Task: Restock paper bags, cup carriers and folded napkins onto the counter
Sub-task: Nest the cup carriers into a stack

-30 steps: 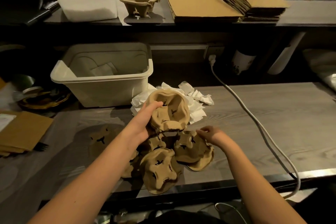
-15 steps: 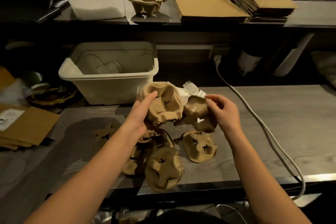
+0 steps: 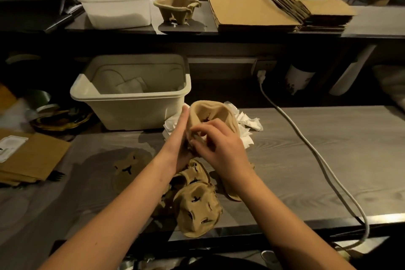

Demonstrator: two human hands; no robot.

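one head view looks forward and down (close) over the counter (image 3: 328,138).

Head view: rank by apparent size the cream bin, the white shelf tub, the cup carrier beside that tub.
cream bin: largest.
white tub: next, though it sits farther back, so the real gap is unsure.
shelf cup carrier: clearly smallest.

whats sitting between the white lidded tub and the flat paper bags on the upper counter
A pulp cup carrier stands upright between the white lidded tub and the flat paper bags; the head view shows it.
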